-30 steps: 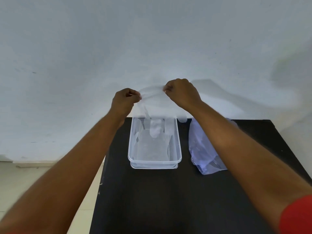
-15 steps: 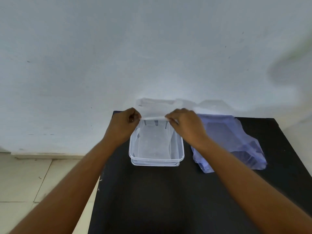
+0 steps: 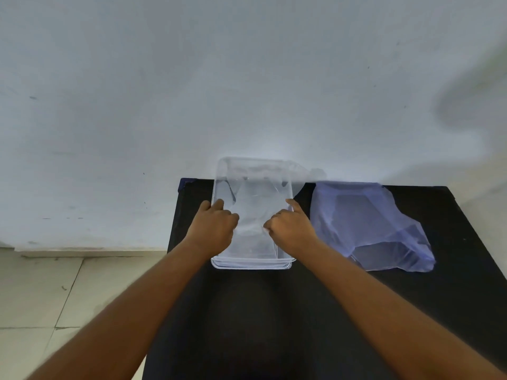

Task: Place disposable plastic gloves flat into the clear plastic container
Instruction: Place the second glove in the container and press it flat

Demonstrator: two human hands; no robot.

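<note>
The disposable plastic glove (image 3: 253,212) lies inside the clear plastic container (image 3: 251,266), spread over its floor; the film is transparent and its outline is hard to trace, with finger shapes faintly visible toward the far end. The container stands upright on the black table (image 3: 274,311), near the table's far left corner, long axis running away from the person. The left hand (image 3: 212,229) is over the container's left wall, fingers curled and thumb at the rim; whether it grips the glove or only presses it cannot be determined. The right hand (image 3: 290,229) is over the right wall, fingers curled, index finger extended forward along the rim; its hold on the glove likewise cannot be determined. Just right of the container, a crumpled bluish plastic bag (image 3: 370,223) lies on the table. Behind stands a white wall (image 3: 247,78).
</note>
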